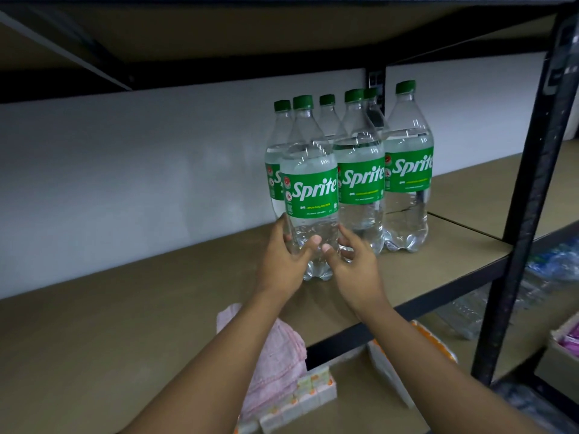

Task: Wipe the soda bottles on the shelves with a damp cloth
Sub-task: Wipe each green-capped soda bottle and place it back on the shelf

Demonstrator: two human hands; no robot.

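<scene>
Together, the left hand [283,258] and right hand [354,264] gripped the lower body of the front clear plastic soda bottle [310,189], green-capped and green-labelled, with fingers curled round it from either side. It was upright over the brown board shelf [125,308] (whether its base touched was unclear), just ahead of five matching bottles [407,170]. A crumpled pink cloth [275,355] lay at the shelf's front edge.

Shelf [141,308] — Sprite bottles [360,183], pink cloth [275,364]
</scene>
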